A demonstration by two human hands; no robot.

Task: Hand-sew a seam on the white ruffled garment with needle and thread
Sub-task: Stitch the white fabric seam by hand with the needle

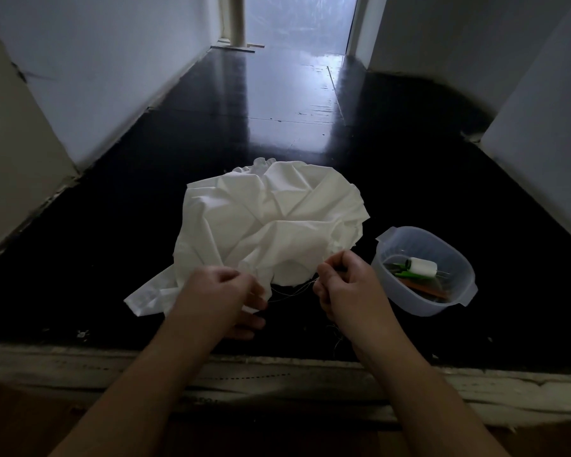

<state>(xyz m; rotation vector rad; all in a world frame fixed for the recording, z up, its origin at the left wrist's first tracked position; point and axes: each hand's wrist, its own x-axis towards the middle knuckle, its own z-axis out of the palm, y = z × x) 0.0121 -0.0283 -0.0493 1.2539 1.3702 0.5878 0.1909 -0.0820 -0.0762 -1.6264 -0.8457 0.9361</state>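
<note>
A crumpled white garment [271, 219] with a ruffled far edge lies on the glossy black floor in the middle of the head view. My left hand [221, 298] grips its near edge, fingers curled into the cloth. My right hand [346, 285] pinches something small beside the garment's near right edge; the needle itself is too small to make out. A thin pale thread [290, 290] sags between the two hands.
A translucent plastic bowl [393, 288] stands right of the garment, holding a white thread spool [422, 268], green-handled snips and other small tools. Pale walls flank the dark floor on both sides. A worn white ledge [277, 377] crosses under my forearms.
</note>
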